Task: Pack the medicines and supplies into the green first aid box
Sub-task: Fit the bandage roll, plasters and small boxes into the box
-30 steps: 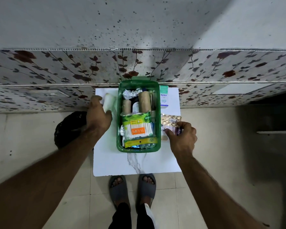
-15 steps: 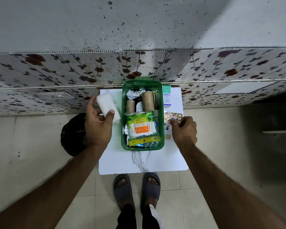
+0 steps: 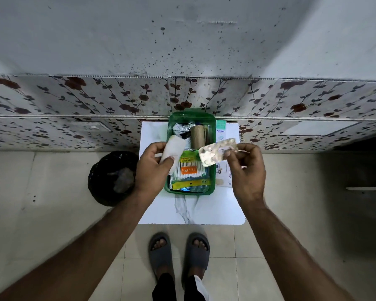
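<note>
Left hand: the left hand (image 3: 153, 168) is holding a white gauze roll (image 3: 173, 151) in a closed grip, thumb over its near end, above the left rim of the box.
Right hand: the right hand (image 3: 246, 168) is pinching a silvery blister strip (image 3: 216, 152) between thumb and fingertips, the strip tilting over the right side of the box.
Green first aid box: the green first aid box (image 3: 190, 191) is sitting open on the white worktop (image 3: 191, 209), against the worktop's far edge, roughly centred between its left and right edges.
Box contents: a cotton swab pack (image 3: 188, 170) is lying across the near half, with a brown bandage roll (image 3: 197, 136) and crumpled foil (image 3: 179, 129) showing in the far half.
Still outside: a small white-and-green carton (image 3: 220, 131) is resting by the far right corner, just beside the box; a printed leaflet (image 3: 225, 174) is lying along the right edge, partly under the right hand.
Floor: a black bin (image 3: 112, 177) is standing left of the worktop.
</note>
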